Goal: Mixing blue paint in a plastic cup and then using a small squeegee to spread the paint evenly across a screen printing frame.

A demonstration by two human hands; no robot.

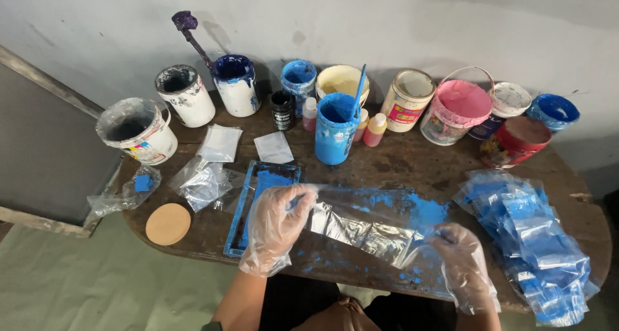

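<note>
My left hand, in a thin clear plastic glove, grips the left end of a clear plastic bag lying flat on the dark wooden table. My right hand, also gloved, pinches the bag's right end near the table's front edge. Blue paint is smeared on the table just behind the bag. A blue-stained rectangular tray lies under and left of my left hand.
Paint tubs line the back: white ones, a blue can with a stick, a pink tub, small bottles. A heap of blue-filled plastic bags sits right. Loose clear bags and a round tan lid lie left.
</note>
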